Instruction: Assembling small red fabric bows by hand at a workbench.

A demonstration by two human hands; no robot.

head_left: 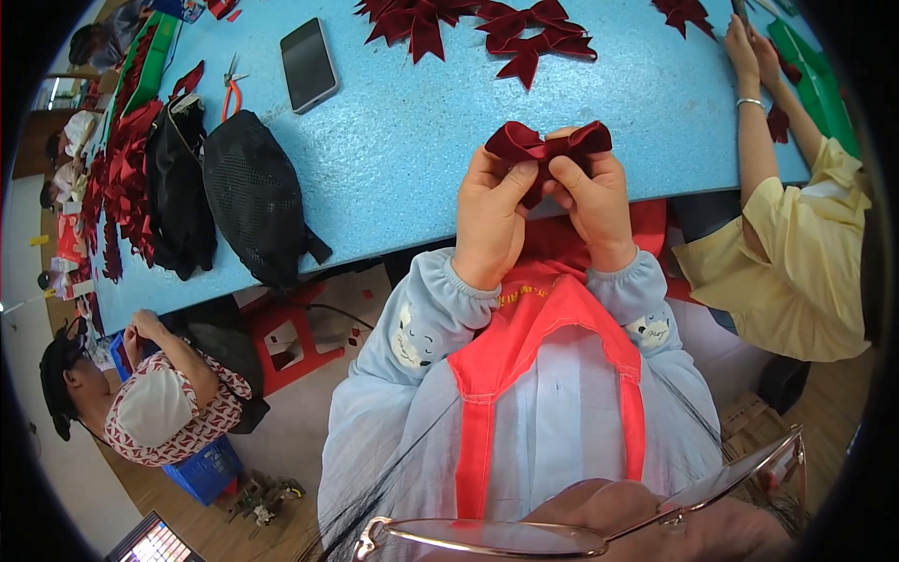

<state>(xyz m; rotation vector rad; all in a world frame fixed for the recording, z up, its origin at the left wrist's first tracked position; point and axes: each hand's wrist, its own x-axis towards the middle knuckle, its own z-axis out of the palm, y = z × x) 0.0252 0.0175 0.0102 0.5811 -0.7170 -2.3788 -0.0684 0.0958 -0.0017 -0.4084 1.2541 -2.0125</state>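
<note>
A dark red velvet bow is held over the near edge of the blue table, its two loops spread left and right. My left hand pinches it near the middle, thumb on the front. On the other side my right hand grips it too, its thumb close to the centre knot. Part of the bow's tail hangs between the hands; the fingertips behind it are hidden. Beyond it on the table lie several finished-looking red bows, with another pile of bows to their left.
On the blue table are a phone, orange-handled pliers, black bags and a heap of red ribbon pieces. Green trays stand at both sides. A person in yellow works at right, another person sits at left.
</note>
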